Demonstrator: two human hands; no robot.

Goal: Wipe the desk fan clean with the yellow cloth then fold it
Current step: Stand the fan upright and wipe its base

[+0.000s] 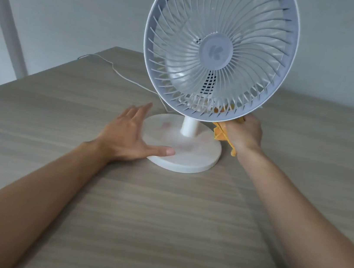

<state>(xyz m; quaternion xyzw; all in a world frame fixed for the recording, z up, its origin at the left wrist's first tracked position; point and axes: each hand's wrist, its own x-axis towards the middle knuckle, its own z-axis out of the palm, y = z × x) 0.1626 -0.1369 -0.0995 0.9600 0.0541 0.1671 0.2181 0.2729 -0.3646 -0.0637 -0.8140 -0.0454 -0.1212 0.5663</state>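
Observation:
A white desk fan [218, 51] stands upright on the wooden desk, its round grille facing me and its round base [191, 156] in front of it. My left hand [130, 134] lies flat with spread fingers against the left side of the base, thumb on its rim. My right hand [243, 133] is closed around a bunched yellow cloth [221, 134] and presses it against the lower right rim of the grille. Most of the cloth is hidden by the hand and the grille.
The fan's white cord [120, 73] trails from behind the fan to the desk's far left corner. The desk [159, 222] reaches a pale wall at the back, and its left edge runs diagonally at the left.

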